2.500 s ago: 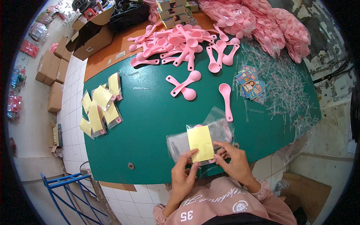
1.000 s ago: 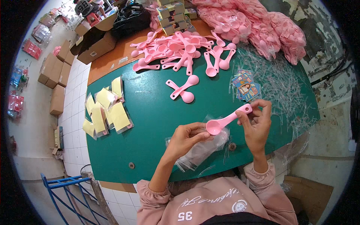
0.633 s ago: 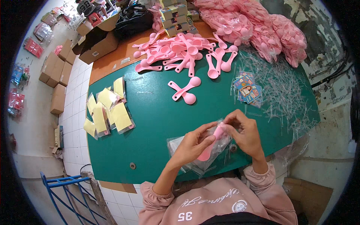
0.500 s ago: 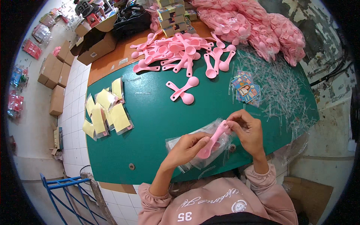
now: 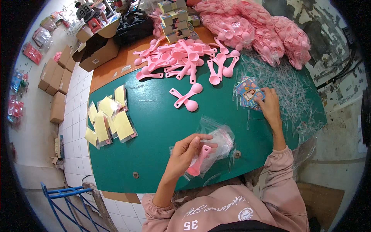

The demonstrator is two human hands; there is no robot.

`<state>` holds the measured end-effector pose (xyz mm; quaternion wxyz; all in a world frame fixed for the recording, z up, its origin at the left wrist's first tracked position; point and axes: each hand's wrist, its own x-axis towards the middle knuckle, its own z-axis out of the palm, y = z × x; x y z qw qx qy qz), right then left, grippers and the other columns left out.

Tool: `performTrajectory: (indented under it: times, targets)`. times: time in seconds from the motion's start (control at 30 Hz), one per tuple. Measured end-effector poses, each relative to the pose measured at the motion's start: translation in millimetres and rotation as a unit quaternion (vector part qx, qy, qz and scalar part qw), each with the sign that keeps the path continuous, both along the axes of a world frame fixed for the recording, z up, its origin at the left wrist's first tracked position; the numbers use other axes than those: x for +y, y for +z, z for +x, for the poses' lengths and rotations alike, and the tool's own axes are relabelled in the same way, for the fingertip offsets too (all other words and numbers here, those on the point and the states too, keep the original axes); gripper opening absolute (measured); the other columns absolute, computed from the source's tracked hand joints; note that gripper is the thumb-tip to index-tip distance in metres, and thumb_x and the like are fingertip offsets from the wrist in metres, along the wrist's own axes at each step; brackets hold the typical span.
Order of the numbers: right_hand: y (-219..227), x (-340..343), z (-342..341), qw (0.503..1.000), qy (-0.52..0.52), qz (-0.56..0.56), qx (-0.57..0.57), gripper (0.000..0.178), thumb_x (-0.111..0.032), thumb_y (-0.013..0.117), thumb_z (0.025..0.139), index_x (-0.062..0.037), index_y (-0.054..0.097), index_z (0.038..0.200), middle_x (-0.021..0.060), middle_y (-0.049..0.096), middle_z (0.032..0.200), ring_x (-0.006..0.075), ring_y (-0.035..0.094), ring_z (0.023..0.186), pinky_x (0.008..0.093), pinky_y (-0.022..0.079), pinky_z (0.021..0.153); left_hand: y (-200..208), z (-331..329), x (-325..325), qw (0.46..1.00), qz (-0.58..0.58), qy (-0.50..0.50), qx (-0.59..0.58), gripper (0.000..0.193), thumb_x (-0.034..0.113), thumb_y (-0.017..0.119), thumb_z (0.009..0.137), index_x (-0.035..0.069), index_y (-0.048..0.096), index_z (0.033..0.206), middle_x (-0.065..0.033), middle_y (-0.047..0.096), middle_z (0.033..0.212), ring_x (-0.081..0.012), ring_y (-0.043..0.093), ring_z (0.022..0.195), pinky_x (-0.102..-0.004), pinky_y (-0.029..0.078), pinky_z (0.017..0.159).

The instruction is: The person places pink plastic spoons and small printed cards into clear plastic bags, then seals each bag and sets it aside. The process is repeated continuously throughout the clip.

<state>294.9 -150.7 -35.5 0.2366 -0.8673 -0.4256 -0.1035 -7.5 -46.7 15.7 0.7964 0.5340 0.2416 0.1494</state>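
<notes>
Near the front edge of the table, my left hand (image 5: 186, 150) is closed round a pink measuring spoon (image 5: 198, 164), its handle end pointing up and away. Clear plastic zip bags (image 5: 222, 141) lie under and beside that hand; whether the spoon is inside one I cannot tell. Farther right, my right hand (image 5: 271, 107) reaches to a small pile of blue printed cards (image 5: 247, 89), thumb and bent fingers closed at the edge of a card. Beyond my hands, two pink spoons (image 5: 187, 96) lie crossed on the green table (image 5: 162, 120).
Filled bags with yellow card backs (image 5: 102, 125) lie at the left. A heap of pink spoons (image 5: 181, 56) covers the far middle, before stacked card bundles (image 5: 174, 21). Large bags of spoons (image 5: 247, 29) stand far right, above scattered clear plastic strips (image 5: 293, 92). A cardboard box (image 5: 100, 50) sits far left.
My right hand has let go of the spoon's handle and moved right and away to the cards. My left hand keeps the spoon, now lower and a little to the left.
</notes>
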Motion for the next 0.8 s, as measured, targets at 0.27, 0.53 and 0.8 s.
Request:
performTrajectory:
  times: [0.27,0.53,0.8]
  targets:
    - [53.8,-2.6,-35.0,0.999,0.020,0.045,0.019,0.015,-0.004,0.056,0.079,-0.0021,0.056,0.094,0.0149,0.055,0.091,0.0312,0.055,0.080,0.0385,0.044,0.068,-3.1,0.5,-0.6,0.999,-0.033,-0.023,0.004,0.030,0.017,0.036,0.096,-0.003,0.055,0.108,-0.0128,0.064,0.093,-0.0105,0.058,0.081,-0.0213,0.046,0.071]
    - [140.6,-2.1,-93.8,0.880,0.264,0.015,0.395,0.020,-0.001,0.051,0.082,-0.0013,0.057,0.101,0.0093,0.060,0.085,0.0148,0.058,0.075,0.0265,0.046,0.064,4.4,3.4,0.4,0.998,-0.007,-0.059,0.011,0.032,0.019,0.036,0.096,-0.004,0.054,0.108,-0.0113,0.064,0.093,-0.0113,0.058,0.083,-0.0211,0.045,0.072]
    - [133.9,-3.7,-94.7,0.877,0.307,-0.059,0.365,0.022,0.000,0.052,0.081,-0.0017,0.055,0.103,0.0122,0.060,0.087,0.0217,0.060,0.079,0.0298,0.047,0.068,-5.3,-2.0,-0.4,0.998,0.029,-0.054,0.013,0.032,0.022,0.038,0.095,-0.002,0.056,0.107,-0.0063,0.064,0.090,-0.0059,0.053,0.071,-0.0185,0.039,0.058]
